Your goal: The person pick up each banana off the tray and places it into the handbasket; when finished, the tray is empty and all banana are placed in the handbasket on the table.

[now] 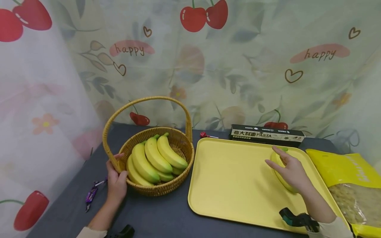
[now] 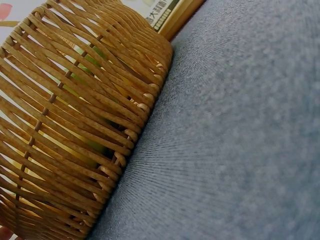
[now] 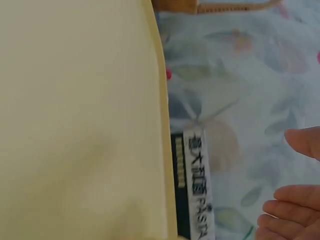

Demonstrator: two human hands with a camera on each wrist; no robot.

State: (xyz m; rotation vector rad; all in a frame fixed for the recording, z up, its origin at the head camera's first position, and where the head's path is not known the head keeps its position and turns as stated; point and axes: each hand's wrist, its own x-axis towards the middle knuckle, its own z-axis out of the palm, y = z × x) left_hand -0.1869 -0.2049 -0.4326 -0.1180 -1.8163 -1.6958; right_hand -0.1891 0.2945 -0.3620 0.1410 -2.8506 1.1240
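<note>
A wicker basket (image 1: 166, 189) with a tall arched handle stands at the left and holds several yellow bananas (image 1: 153, 155). My left hand (image 1: 116, 180) grips the basket's rim by the foot of the handle, thumb on the near side. In the left wrist view the basket's woven side (image 2: 75, 115) fills the left part. One more banana (image 1: 293, 189) lies at the right end of the yellow tray (image 1: 229, 178). Over it hovers my right hand (image 1: 293, 172), fingers straight and thumb spread, hiding part of the banana. The right wrist view shows these fingers (image 3: 290, 212) holding nothing.
Behind the tray lies a black pasta box (image 1: 268, 135), with a red lollipop (image 1: 203, 135) to its left. A yellow bag of pasta (image 1: 351, 188) borders the tray's right side. A purple-wrapped candy (image 1: 91, 194) lies left of the basket. A printed curtain (image 1: 208, 66) hangs behind.
</note>
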